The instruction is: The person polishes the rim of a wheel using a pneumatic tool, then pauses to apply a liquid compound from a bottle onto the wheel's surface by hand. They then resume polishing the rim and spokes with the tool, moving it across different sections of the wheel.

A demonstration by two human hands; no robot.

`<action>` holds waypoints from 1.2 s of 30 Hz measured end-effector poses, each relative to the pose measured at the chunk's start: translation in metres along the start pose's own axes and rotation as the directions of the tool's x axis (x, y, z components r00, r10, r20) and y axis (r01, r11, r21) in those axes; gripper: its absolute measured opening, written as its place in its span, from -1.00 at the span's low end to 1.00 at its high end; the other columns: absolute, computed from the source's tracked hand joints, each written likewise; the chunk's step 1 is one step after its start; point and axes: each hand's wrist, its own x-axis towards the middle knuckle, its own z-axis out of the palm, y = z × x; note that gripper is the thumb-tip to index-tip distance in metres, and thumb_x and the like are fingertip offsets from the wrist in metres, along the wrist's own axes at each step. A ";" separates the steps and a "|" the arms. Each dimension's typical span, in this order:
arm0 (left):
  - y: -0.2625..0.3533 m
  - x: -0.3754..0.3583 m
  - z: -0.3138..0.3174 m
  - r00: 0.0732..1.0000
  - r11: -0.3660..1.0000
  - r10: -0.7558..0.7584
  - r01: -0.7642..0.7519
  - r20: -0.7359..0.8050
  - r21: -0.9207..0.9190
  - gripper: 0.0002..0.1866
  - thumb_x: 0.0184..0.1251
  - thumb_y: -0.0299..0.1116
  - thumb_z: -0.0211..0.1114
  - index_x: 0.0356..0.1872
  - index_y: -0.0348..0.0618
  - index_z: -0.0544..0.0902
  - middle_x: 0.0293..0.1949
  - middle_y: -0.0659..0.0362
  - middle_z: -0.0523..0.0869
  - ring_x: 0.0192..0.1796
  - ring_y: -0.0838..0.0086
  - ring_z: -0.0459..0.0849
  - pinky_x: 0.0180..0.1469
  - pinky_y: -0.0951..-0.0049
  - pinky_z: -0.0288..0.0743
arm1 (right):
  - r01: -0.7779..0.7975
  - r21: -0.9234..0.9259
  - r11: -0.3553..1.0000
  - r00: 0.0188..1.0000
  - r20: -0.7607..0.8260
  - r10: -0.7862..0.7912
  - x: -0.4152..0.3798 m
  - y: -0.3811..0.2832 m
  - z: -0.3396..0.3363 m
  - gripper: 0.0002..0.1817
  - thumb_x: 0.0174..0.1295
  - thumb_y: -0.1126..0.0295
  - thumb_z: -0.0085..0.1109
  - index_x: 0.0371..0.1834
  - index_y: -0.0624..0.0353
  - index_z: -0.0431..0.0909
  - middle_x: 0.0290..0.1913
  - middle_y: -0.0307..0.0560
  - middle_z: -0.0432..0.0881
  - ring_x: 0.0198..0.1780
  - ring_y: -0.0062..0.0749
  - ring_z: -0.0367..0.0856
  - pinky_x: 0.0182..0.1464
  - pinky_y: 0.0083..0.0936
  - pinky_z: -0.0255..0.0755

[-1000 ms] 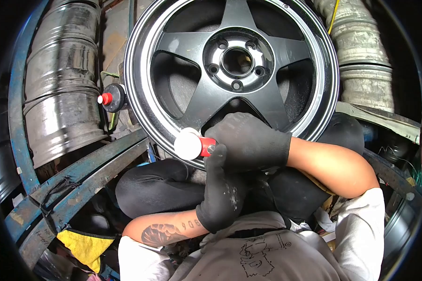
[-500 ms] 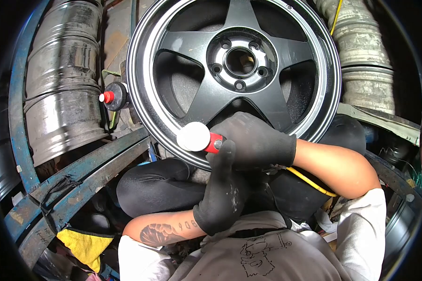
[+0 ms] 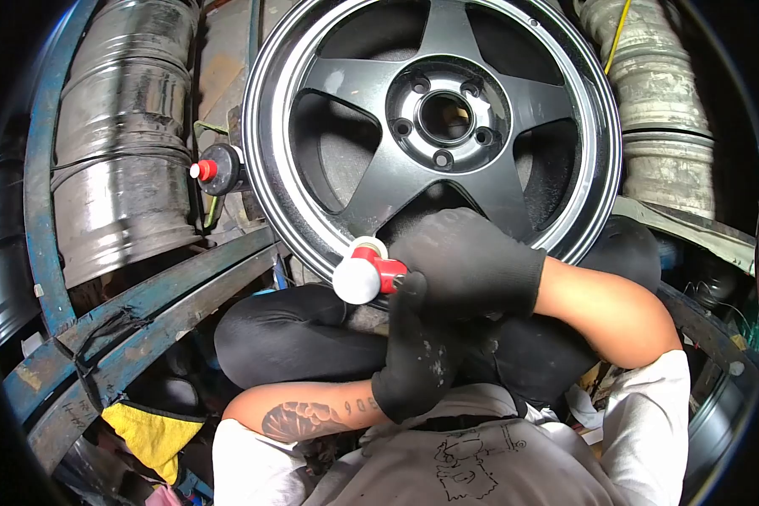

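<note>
My grip is closed: the right hand (image 3: pixel 472 266) curls, knuckles outward, about the body of a red-and-white tool (image 3: pixel 358 280), and the left hand (image 3: pixel 417 358) is on the near side, its thumb up against the red neck (image 3: pixel 391 273). What the left fingers do behind the gloves I cannot see. The tool's head sticks out to the left of both hands, the long axis that shows running sideways from the white cap through the red neck into my gloves, where the rest is hidden. A pale disc (image 3: pixel 377 245) shows on the far side of the cap, toward the black wheel (image 3: pixel 381 181). I judge that relation to be what matters: the head lies over the wheel's near edge, left of its middle, by the outer end of the near-left spoke; whether the disc touches the metal I cannot tell. The right hand is nearer the wheel and overlaps its near edge, while the left hand is closer to my lap. From the grip, the tool's head lies left and the hub (image 3: pixel 445 118) lies ahead. A black round piece with a red knob (image 3: pixel 219 169) sits just outside the wheel's left edge.
</note>
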 end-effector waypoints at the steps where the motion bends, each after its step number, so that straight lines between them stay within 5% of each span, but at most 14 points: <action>1: -0.001 -0.001 -0.004 0.998 0.985 0.009 -0.020 0.065 0.170 -0.09 0.53 0.44 -0.12 0.37 -0.31 0.49 0.13 -0.05 0.69 0.13 0.19 0.67 0.23 0.17 0.48 | -0.010 -0.009 1.000 0.999 0.034 0.010 -0.003 0.000 -0.003 -0.68 0.12 0.07 0.21 -0.42 0.12 0.67 -0.40 0.15 0.70 -0.25 0.21 0.72 -0.17 0.01 0.54; 4: 0.000 -0.003 -0.014 0.984 0.898 -0.045 -0.036 0.174 0.439 -0.07 0.54 0.46 -0.14 0.35 -0.34 0.51 0.11 -0.04 0.69 0.05 0.26 0.66 0.16 0.24 0.48 | -0.009 0.068 0.998 0.998 0.062 0.005 -0.006 0.011 -0.001 -0.68 0.09 0.09 0.25 -0.39 0.15 0.65 -0.39 0.16 0.70 -0.24 0.25 0.69 -0.16 0.03 0.53; 8: 0.009 0.001 -0.004 0.975 0.870 -0.035 -0.079 0.220 0.487 -0.05 0.53 0.49 -0.12 0.32 -0.35 0.52 0.06 0.00 0.71 -0.02 0.35 0.64 0.12 0.31 0.47 | 0.077 0.263 0.962 0.996 -0.068 -0.061 -0.003 0.032 0.016 -0.66 0.12 0.13 0.32 -0.35 0.23 0.63 -0.36 0.23 0.69 -0.27 0.29 0.65 -0.18 -0.03 0.53; 10: 0.013 -0.002 0.000 0.980 0.896 -0.041 -0.050 0.195 0.441 -0.08 0.54 0.48 -0.11 0.31 -0.33 0.52 0.06 0.01 0.71 -0.02 0.37 0.64 0.12 0.32 0.47 | -0.033 0.451 0.892 0.998 -0.030 0.051 0.000 0.035 0.021 -0.65 0.17 0.14 0.32 -0.34 0.27 0.64 -0.41 0.18 0.69 -0.36 0.12 0.67 -0.22 -0.15 0.53; 12: 0.020 -0.007 0.008 0.985 0.973 -0.157 0.141 0.075 0.182 -0.12 0.58 0.44 -0.12 0.33 -0.30 0.51 0.09 0.00 0.70 0.01 0.38 0.65 0.16 0.31 0.48 | -0.136 0.627 0.767 0.990 0.049 0.135 0.001 0.033 0.019 -0.65 0.22 0.14 0.29 -0.33 0.29 0.66 -0.45 0.11 0.69 -0.42 -0.08 0.68 -0.25 -0.26 0.53; 14: 0.018 -0.008 0.005 0.989 0.988 -0.142 0.140 0.032 0.060 -0.34 0.64 0.24 -0.04 0.25 -0.23 0.52 0.04 0.03 0.70 -0.01 0.24 0.69 0.12 0.17 0.52 | -0.235 0.773 0.590 0.971 0.163 0.175 0.002 0.022 0.008 -0.64 0.26 0.14 0.23 -0.33 0.30 0.69 -0.48 0.03 0.69 -0.45 -0.33 0.69 -0.27 -0.35 0.54; 15: 0.016 -0.009 0.002 0.991 0.991 -0.135 0.135 0.007 -0.002 -0.45 0.68 0.14 0.00 0.22 -0.19 0.53 0.02 0.04 0.70 -0.02 0.17 0.71 0.09 0.11 0.54 | -0.223 0.782 0.582 0.974 0.154 0.166 0.002 0.024 0.011 -0.62 0.27 0.12 0.22 -0.32 0.30 0.68 -0.48 -0.01 0.68 -0.45 -0.38 0.67 -0.28 -0.39 0.53; 18: 0.014 -0.011 -0.009 0.997 0.959 -0.071 0.065 0.013 0.276 -0.45 0.68 0.12 0.01 0.24 -0.21 0.50 0.03 0.03 0.70 -0.03 0.17 0.71 0.09 0.12 0.54 | -0.210 0.803 0.558 0.977 0.157 0.142 0.006 0.029 0.018 -0.59 0.30 0.09 0.21 -0.30 0.32 0.67 -0.49 -0.07 0.66 -0.45 -0.47 0.64 -0.31 -0.46 0.50; 21: 0.013 -0.012 0.002 0.989 0.992 -0.112 0.117 -0.095 0.055 -0.50 0.70 0.05 -0.01 0.24 -0.22 0.50 0.03 0.01 0.70 -0.03 0.17 0.71 0.09 0.13 0.54 | -0.273 0.819 0.505 0.962 0.229 0.149 0.005 0.029 0.017 -0.58 0.31 0.09 0.19 -0.28 0.33 0.67 -0.49 -0.08 0.65 -0.43 -0.48 0.65 -0.30 -0.47 0.49; 26: 0.003 -0.011 -0.011 0.964 0.965 -0.261 0.260 -0.049 -0.018 -0.62 0.75 -0.13 -0.05 0.28 -0.21 0.45 0.06 0.00 0.70 -0.03 0.19 0.71 0.08 0.14 0.59 | -0.388 0.834 0.392 0.920 0.329 0.212 -0.008 0.026 0.011 -0.68 0.32 0.20 0.22 -0.38 0.28 0.65 -0.53 -0.14 0.65 -0.50 -0.53 0.58 -0.41 -0.53 0.42; 30: -0.004 -0.001 -0.016 0.922 0.920 -0.386 0.385 0.003 0.073 -0.60 0.69 -0.22 0.12 0.38 -0.02 0.28 0.17 0.13 0.57 0.03 0.38 0.71 0.08 0.30 0.62 | -0.339 0.727 0.597 0.934 0.339 0.116 -0.022 0.047 0.017 -0.59 0.37 0.07 0.21 -0.17 0.27 0.67 -0.48 -0.11 0.66 -0.43 -0.48 0.64 -0.34 -0.44 0.52; 33: -0.005 0.002 0.005 0.927 0.893 -0.368 0.375 -0.077 0.251 -0.62 0.76 -0.20 -0.06 0.38 -0.17 0.34 0.33 0.00 0.54 0.20 0.12 0.70 0.19 0.08 0.63 | -0.470 0.765 0.441 0.882 0.431 0.192 -0.037 0.038 -0.005 -0.69 0.31 0.22 0.22 -0.30 0.33 0.64 -0.54 -0.13 0.67 -0.53 -0.50 0.63 -0.47 -0.48 0.49; 36: 0.001 0.005 0.022 0.902 0.870 -0.430 0.424 -0.033 0.249 -0.52 0.76 -0.13 -0.06 0.51 -0.13 0.25 0.49 0.03 0.40 0.38 0.10 0.58 0.31 0.05 0.56 | -0.459 0.755 0.468 0.888 0.414 0.202 -0.050 0.042 -0.014 -0.69 0.28 0.23 0.25 -0.28 0.34 0.66 -0.54 -0.10 0.68 -0.60 -0.47 0.63 -0.55 -0.49 0.49</action>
